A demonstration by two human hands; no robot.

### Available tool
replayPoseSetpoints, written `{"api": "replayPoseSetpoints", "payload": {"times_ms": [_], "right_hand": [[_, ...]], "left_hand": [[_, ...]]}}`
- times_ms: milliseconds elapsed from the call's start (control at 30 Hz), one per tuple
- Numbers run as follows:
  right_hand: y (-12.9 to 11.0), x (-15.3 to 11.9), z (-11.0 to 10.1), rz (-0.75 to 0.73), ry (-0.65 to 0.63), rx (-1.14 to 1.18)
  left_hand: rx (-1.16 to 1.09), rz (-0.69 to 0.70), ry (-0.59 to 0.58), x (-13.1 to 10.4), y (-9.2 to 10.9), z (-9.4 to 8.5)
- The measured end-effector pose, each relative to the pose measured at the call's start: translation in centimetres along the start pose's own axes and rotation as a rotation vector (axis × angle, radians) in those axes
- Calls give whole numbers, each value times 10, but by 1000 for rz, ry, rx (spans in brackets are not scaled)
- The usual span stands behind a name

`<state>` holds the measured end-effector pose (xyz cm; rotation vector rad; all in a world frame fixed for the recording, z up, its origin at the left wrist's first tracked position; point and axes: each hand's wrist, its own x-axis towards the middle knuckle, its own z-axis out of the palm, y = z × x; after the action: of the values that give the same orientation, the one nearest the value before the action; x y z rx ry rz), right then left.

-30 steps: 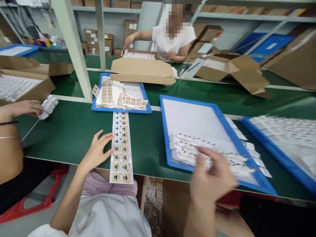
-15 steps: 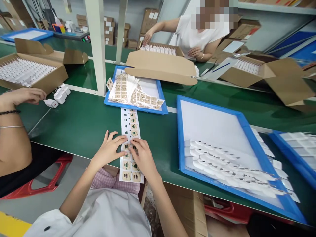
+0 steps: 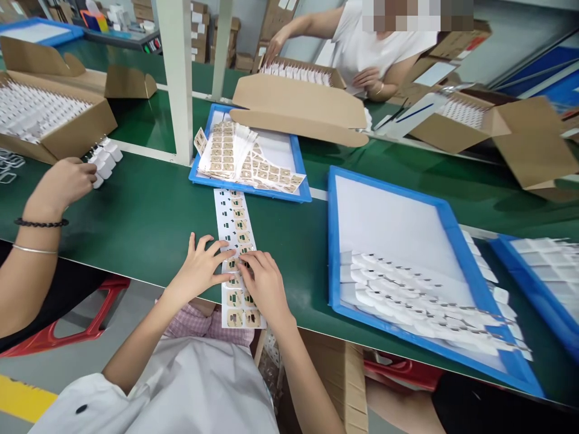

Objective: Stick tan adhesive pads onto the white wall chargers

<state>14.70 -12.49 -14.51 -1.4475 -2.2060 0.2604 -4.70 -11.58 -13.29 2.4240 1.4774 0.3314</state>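
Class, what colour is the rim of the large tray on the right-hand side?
Blue, clearest in the head view.

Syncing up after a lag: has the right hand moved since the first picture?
Yes, leftward: the right hand went from the large blue tray to the sticker sheet.

Bright, even indoor light bathes the left hand (image 3: 195,270) and right hand (image 3: 266,288), source out of frame | faint sheen marks the green tabletop (image 3: 294,235) beyond the grip | shadows darken below its near edge | focus fairly crisp at the fingertips | blur and wide-angle stretch upper right | pixel mosaic (image 3: 416,15) farther up
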Motion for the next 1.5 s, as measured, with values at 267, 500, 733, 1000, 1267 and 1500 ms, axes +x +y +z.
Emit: {"api": "replayPoseSetpoints", "payload": {"times_ms": [267, 500, 733, 1000, 1267, 1500], "right_hand": [[-3, 15, -10, -37, -49, -103], [-10, 13, -25, -130, -77, -185], [-3, 3, -49, -171, 4, -58], [-18, -16, -26, 418, -75, 892], [-16, -32, 3, 659, -87, 1110], [-12, -33, 4, 694, -92, 1140]], "left_hand": [[-63, -18, 13, 0, -1, 5], [-102, -40, -37, 2, -3, 2], [-117, -5, -58, 4, -2, 4], [80, -704, 578, -9, -103, -80], [164, -1121, 444, 2, -211, -166], [101, -1114, 311, 1, -210, -160]]}}
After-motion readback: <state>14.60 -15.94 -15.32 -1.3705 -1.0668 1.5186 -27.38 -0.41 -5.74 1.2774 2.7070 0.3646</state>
